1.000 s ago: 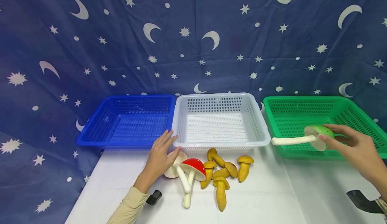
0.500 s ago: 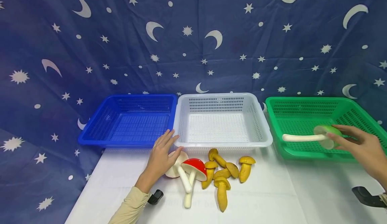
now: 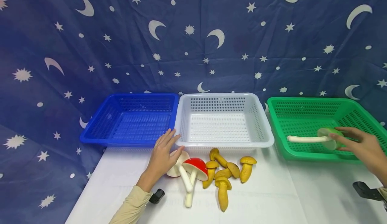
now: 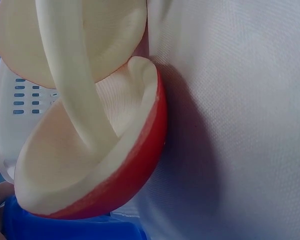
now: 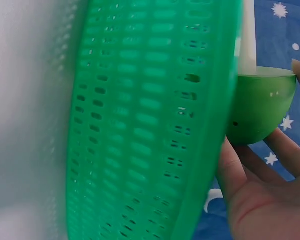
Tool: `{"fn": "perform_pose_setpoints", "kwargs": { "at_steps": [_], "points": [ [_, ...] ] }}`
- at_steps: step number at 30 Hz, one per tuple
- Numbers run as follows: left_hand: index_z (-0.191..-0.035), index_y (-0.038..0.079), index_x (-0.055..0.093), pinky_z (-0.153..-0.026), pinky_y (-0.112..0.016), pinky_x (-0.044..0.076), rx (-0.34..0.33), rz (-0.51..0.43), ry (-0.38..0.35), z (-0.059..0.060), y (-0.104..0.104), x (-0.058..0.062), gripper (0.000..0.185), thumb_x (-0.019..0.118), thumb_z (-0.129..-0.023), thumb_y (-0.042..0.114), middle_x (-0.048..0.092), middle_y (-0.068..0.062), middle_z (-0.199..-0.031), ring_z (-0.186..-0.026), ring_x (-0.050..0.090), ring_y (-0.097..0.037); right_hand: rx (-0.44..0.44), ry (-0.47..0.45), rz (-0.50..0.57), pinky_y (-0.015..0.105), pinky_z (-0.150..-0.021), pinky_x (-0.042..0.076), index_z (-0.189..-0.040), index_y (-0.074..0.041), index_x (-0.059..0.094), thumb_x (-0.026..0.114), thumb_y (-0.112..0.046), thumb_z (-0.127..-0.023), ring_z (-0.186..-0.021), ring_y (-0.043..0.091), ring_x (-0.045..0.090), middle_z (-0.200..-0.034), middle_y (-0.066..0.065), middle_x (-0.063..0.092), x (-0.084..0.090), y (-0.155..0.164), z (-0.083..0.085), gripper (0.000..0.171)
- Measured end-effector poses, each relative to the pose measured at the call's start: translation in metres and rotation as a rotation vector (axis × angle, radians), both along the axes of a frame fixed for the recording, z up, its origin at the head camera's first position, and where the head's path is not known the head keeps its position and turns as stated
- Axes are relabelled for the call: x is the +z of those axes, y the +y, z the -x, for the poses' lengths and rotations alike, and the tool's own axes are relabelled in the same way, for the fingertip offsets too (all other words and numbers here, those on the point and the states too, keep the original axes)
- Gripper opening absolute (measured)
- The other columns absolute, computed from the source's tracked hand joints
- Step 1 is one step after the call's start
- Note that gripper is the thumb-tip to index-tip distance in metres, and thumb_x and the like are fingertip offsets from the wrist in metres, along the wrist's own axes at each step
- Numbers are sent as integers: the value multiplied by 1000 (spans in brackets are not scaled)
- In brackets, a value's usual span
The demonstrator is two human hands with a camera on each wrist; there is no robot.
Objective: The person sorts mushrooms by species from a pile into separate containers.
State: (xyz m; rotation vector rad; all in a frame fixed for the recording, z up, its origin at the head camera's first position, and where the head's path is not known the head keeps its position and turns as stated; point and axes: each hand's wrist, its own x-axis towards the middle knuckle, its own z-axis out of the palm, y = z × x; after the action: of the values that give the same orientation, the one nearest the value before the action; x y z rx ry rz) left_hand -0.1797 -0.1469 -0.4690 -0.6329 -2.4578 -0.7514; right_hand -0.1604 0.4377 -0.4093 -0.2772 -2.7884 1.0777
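Observation:
My right hand (image 3: 364, 146) holds a toy mushroom with a green cap (image 5: 262, 102) by that cap, over the green basket (image 3: 314, 157). Its long white stem (image 3: 306, 139) points left, nearly level. In the right wrist view the fingers curl round the cap beside the basket's wall. My left hand (image 3: 161, 160) lies with fingers extended toward the blue basket (image 3: 121, 144) and the white basket (image 3: 223, 144), holding nothing. By its thumb are two red-capped mushrooms, one cap seen from below (image 3: 173, 172), the other showing red (image 3: 196, 167); a red cap (image 4: 145, 155) fills much of the left wrist view.
Several yellow-brown mushrooms (image 3: 223, 197) lie on the white tablecloth (image 3: 263, 200) in front of the white basket. The three baskets stand in a row before a dark blue curtain (image 3: 187, 12) with moons and stars. A black wrist mount (image 3: 157, 196) sits under the left wrist.
My right hand has moved right and slightly down with the green-capped mushroom, deeper over the green basket. The whole view has shifted slightly. My left hand has stayed in place.

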Motion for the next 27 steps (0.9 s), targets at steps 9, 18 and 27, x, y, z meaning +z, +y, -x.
{"fn": "perform_pose_setpoints", "kwargs": {
  "at_steps": [9, 18, 27],
  "points": [
    [-121, 5, 63, -108, -51, 27, 3, 1, 5, 0, 1, 0, 42, 68, -86, 28, 51, -16, -136, -131, 40, -32, 56, -122, -139, 43, -57, 48, -135, 15, 35, 59, -44, -91, -62, 21, 63, -121, 46, 38, -10, 6, 13, 77],
    [-121, 6, 63, -108, -52, 27, 3, 2, 4, 1, 2, 1, 42, 68, -85, 28, 50, -16, -137, -132, 40, -33, 110, -142, -276, 48, -60, 44, -126, 18, 42, 58, -45, -90, -80, 46, 57, -115, 44, 43, -18, 8, 28, 74],
    [-121, 6, 63, -108, -52, 27, 8, 2, -5, 0, 1, 1, 42, 68, -86, 29, 50, -16, -137, -132, 39, -33, 238, -180, -306, 62, -75, 31, -123, 20, 42, 56, -43, -92, -89, 53, 51, -111, 43, 49, -15, 10, 31, 71]
  ]
}}
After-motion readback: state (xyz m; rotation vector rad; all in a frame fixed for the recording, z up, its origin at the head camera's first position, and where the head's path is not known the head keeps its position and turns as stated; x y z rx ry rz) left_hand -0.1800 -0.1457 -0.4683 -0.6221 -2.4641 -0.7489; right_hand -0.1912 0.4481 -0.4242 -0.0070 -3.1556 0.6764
